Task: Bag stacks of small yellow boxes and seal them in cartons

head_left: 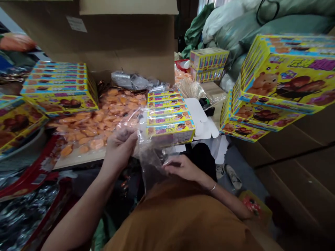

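Observation:
A clear plastic bag hangs in front of my body, between my two hands. My left hand is closed on the bag's left edge. The fingers of my right hand pinch the bag's lower right part. Just beyond the bag, a row of yellow printed boxes stands on the table; the plastic overlaps its near left part. White cardboard flaps stick out at the row's right side. Many orange wrapped pieces lie spread to the left of the row, beyond my left hand.
Stacked yellow boxes stand at the left, with more stacks at the right. A large open carton rises behind the orange pieces. Wooden sticks lie behind the row. Red bags sit at the lower left.

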`<state>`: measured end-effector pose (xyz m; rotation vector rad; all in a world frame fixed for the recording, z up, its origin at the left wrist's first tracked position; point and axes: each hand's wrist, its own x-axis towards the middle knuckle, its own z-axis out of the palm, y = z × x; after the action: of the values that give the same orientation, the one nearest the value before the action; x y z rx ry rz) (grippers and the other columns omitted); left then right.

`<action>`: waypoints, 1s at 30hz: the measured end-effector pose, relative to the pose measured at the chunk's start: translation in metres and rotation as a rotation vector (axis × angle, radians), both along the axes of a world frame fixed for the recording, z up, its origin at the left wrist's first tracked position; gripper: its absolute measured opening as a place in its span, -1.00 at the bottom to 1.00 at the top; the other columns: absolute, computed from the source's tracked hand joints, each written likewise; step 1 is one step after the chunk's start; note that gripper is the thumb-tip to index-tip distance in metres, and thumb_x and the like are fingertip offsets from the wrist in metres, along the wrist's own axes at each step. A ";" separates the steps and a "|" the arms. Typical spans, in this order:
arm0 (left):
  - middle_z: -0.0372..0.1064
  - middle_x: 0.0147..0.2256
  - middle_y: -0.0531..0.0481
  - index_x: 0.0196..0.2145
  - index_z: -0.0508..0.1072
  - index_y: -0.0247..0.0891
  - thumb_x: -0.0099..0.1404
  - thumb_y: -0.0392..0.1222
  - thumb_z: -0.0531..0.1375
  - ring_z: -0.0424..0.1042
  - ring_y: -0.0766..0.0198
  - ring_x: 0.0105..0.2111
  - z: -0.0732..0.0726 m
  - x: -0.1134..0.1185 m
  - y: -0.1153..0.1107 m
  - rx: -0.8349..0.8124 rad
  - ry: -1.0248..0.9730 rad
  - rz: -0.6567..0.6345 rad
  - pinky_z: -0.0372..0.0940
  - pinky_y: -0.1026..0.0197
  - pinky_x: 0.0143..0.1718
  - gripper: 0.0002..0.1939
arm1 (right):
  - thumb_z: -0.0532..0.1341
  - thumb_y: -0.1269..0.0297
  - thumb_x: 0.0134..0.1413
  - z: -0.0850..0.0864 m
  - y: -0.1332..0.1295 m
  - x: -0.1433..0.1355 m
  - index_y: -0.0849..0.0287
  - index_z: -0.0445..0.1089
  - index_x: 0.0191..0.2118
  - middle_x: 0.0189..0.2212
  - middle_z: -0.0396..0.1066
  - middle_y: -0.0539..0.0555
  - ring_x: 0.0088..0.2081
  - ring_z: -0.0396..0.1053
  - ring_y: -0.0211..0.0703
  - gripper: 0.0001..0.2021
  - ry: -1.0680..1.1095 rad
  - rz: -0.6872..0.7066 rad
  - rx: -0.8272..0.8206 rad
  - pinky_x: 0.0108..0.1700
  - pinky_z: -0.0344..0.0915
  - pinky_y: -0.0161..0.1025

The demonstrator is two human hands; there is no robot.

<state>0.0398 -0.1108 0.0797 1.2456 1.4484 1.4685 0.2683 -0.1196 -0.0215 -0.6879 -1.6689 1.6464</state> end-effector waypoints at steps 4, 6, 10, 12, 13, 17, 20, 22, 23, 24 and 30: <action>0.10 -0.72 0.20 -0.44 0.45 -0.26 0.02 0.05 0.39 -0.04 0.47 -0.73 0.005 -0.025 0.001 -0.014 0.062 0.025 -0.19 0.37 -0.70 -0.67 | 0.35 -0.16 0.04 0.025 0.029 0.027 0.19 0.48 -0.37 -0.61 0.24 -0.10 -0.60 0.07 -0.41 -0.57 0.153 -0.327 -0.026 -0.55 0.00 -0.39; 0.13 -0.72 0.17 -0.47 0.46 -0.26 0.03 0.08 0.40 0.01 0.45 -0.72 0.007 -0.040 0.000 -0.053 0.094 -0.014 -0.14 0.37 -0.69 -0.65 | 0.41 -0.14 -0.05 0.036 0.047 0.047 0.20 0.45 -0.41 -0.63 0.18 -0.13 -0.62 0.00 -0.43 -0.56 0.194 -0.416 -0.040 -0.57 -0.07 -0.39; 0.34 -0.61 0.05 -0.55 0.48 -0.26 0.01 0.04 0.43 0.28 0.35 -0.57 0.006 -0.053 -0.003 0.008 0.220 -0.084 0.18 0.34 -0.55 -0.67 | 0.47 -0.13 -0.18 0.043 0.066 0.067 0.21 0.40 -0.49 -0.64 0.16 -0.13 -0.61 0.01 -0.44 -0.53 0.150 -0.429 -0.053 -0.57 -0.08 -0.38; 0.46 -0.48 0.01 -0.53 0.49 -0.25 0.00 -0.02 0.45 0.39 0.30 -0.46 0.005 -0.054 -0.004 0.072 0.241 -0.134 0.29 0.32 -0.44 -0.71 | 0.47 -0.12 -0.17 0.041 0.068 0.069 0.22 0.40 -0.49 -0.64 0.16 -0.14 -0.61 0.00 -0.44 -0.53 0.128 -0.431 -0.051 -0.56 -0.08 -0.38; 0.49 -0.43 -0.01 -0.52 0.49 -0.25 0.00 -0.04 0.45 0.43 0.27 -0.42 0.005 -0.055 -0.004 0.093 0.237 -0.168 0.32 0.30 -0.40 -0.72 | 0.46 -0.11 -0.15 0.039 0.068 0.069 0.22 0.40 -0.49 -0.64 0.17 -0.14 -0.61 0.01 -0.44 -0.54 0.118 -0.429 -0.046 -0.55 -0.07 -0.38; 0.53 -0.41 -0.04 -0.28 0.57 -0.24 -0.02 -0.09 0.47 0.49 0.23 -0.45 0.015 -0.059 -0.005 -0.007 0.230 -0.384 0.37 0.28 -0.45 -0.66 | 0.44 -0.12 -0.10 0.033 0.071 0.071 0.22 0.37 -0.51 -0.66 0.16 -0.14 -0.61 0.01 -0.44 -0.53 0.073 -0.393 -0.017 -0.55 -0.09 -0.38; 0.53 -0.44 -0.09 -0.08 0.57 -0.29 -0.03 -0.06 0.48 0.48 0.22 -0.53 0.027 -0.055 -0.003 -0.130 0.254 -0.511 0.32 0.31 -0.58 -0.45 | 0.41 -0.15 -0.10 0.034 0.073 0.070 0.22 0.32 -0.54 -0.67 0.14 -0.15 -0.61 0.02 -0.43 -0.50 0.034 -0.340 0.015 -0.55 -0.10 -0.37; 0.50 -0.52 -0.07 -0.24 0.61 -0.31 0.02 0.00 0.46 0.40 0.31 -0.61 0.033 -0.048 0.000 -0.112 0.248 -0.465 0.21 0.38 -0.65 -0.60 | 0.40 -0.17 -0.09 0.037 0.074 0.068 0.22 0.31 -0.54 -0.67 0.14 -0.15 -0.61 0.01 -0.44 -0.49 0.019 -0.321 0.030 -0.55 -0.11 -0.37; 0.46 -0.57 -0.04 -0.36 0.60 -0.31 0.04 0.03 0.45 0.34 0.37 -0.65 0.035 -0.044 0.003 -0.085 0.217 -0.418 0.16 0.41 -0.68 -0.65 | 0.40 -0.17 -0.09 0.038 0.075 0.068 0.22 0.32 -0.53 -0.67 0.14 -0.15 -0.61 0.00 -0.44 -0.49 0.014 -0.324 0.035 -0.55 -0.11 -0.37; 0.42 -0.62 -0.01 -0.45 0.57 -0.31 0.04 0.05 0.45 0.29 0.41 -0.69 0.035 -0.041 0.005 -0.058 0.170 -0.367 0.13 0.43 -0.70 -0.66 | 0.40 -0.17 -0.10 0.040 0.075 0.068 0.22 0.33 -0.53 -0.67 0.15 -0.15 -0.61 0.00 -0.44 -0.49 0.012 -0.333 0.039 -0.55 -0.11 -0.38; 0.40 -0.66 -0.03 -0.63 0.48 -0.34 -0.15 0.06 0.52 0.26 0.43 -0.71 0.019 -0.031 0.016 0.012 -0.007 -0.228 0.12 0.45 -0.73 -0.57 | 0.41 -0.20 -0.11 0.043 0.075 0.088 0.21 0.32 -0.53 -0.69 0.15 -0.15 -0.65 -0.03 -0.45 -0.48 0.035 -0.316 0.037 -0.58 -0.07 -0.40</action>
<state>0.0089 -0.0951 0.0987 1.3625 1.2493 1.3281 0.3568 -0.0449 0.0212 -0.8507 -1.4760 1.3925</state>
